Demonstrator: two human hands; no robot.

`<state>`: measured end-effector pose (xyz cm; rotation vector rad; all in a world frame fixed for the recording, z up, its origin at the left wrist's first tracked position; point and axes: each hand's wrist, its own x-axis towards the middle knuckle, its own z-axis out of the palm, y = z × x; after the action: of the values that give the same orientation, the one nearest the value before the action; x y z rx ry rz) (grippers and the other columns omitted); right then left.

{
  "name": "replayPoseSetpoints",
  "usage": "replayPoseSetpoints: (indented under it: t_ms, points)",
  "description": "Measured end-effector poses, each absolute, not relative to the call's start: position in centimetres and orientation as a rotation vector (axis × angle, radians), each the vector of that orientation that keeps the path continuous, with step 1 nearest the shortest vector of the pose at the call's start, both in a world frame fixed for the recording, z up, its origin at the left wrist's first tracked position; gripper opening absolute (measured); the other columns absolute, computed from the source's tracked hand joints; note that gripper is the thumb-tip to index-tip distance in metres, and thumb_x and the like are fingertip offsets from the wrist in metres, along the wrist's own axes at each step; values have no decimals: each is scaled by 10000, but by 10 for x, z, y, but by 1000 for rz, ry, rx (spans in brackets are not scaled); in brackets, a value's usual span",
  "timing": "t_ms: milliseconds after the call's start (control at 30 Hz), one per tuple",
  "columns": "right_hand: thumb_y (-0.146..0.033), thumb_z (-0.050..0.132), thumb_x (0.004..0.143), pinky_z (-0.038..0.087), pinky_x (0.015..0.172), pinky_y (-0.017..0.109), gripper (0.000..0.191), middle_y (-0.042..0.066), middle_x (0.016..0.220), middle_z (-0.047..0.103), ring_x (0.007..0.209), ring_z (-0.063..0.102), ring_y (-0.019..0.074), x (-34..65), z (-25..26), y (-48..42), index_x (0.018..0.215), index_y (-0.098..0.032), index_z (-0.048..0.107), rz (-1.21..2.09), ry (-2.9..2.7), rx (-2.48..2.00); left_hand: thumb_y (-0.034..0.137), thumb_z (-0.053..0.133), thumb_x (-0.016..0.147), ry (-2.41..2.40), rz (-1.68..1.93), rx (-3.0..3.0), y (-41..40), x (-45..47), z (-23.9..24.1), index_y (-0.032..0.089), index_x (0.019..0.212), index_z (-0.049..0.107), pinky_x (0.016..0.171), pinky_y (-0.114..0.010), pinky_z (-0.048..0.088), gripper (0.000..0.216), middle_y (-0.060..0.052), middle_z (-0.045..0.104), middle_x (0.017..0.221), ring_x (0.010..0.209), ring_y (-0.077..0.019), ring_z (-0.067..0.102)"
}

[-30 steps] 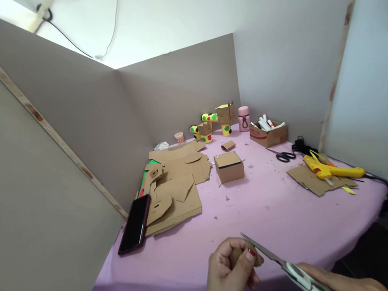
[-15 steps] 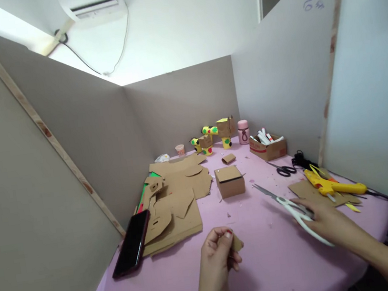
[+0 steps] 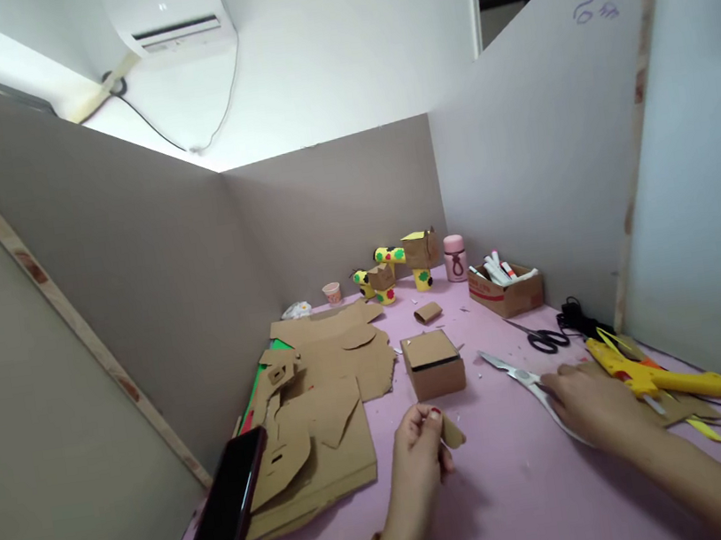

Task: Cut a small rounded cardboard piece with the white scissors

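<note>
My left hand (image 3: 419, 456) is closed in a pinch on a small brown cardboard piece (image 3: 451, 430), held just above the pink tabletop (image 3: 520, 498). A small cardboard box (image 3: 434, 364) sits right behind that piece. My right hand (image 3: 594, 405) lies on the white-handled scissors (image 3: 524, 376), whose blades point left and away over the table. Its fingers curl over the handles, so the grip itself is hidden.
Cut cardboard sheets (image 3: 317, 410) and a dark phone (image 3: 224, 513) lie at the left. A yellow glue gun (image 3: 657, 371) and black scissors (image 3: 544, 335) are at the right. A box of markers (image 3: 505, 283), a pink bottle (image 3: 455, 257) and cardboard figures (image 3: 403, 262) stand at the back. Grey partition boards (image 3: 133, 275) wall the table.
My right hand carried the white scissors from beside my left hand out to the right and down onto the table. My left hand moved forward with the cardboard piece.
</note>
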<state>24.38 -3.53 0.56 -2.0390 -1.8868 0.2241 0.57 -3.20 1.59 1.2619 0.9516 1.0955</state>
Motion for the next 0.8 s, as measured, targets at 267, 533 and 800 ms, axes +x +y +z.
replayPoseSetpoints:
  t_ms: [267, 533, 800]
  points:
    - [-440, 468, 862, 478, 600, 218, 307, 15, 766, 687, 693, 614, 151, 171, 39, -38, 870, -179, 631, 906, -1858, -1239, 334, 467, 833, 944, 1043, 1441, -26, 26, 24, 186, 734, 493, 370, -161, 270, 180, 79, 466, 511, 376, -52, 357]
    - [-379, 532, 824, 425, 532, 235, 260, -17, 574, 578, 555, 540, 135, 173, 27, -16, 683, -168, 589, 984, -1607, -1202, 361, 435, 839, 1161, 1200, 1569, 6, -10, 29, 198, 726, 481, 480, -203, 348, 204, 47, 476, 591, 495, -106, 442]
    - [-328, 512, 880, 459, 530, 249, 201, -8, 758, 612, 590, 570, 113, 200, 57, 54, 962, -151, 561, 817, -1393, -1296, 266, 493, 794, 1538, 1167, 1872, 61, -46, 20, 199, 626, 553, 552, -256, 293, 190, 12, 552, 556, 550, -171, 495]
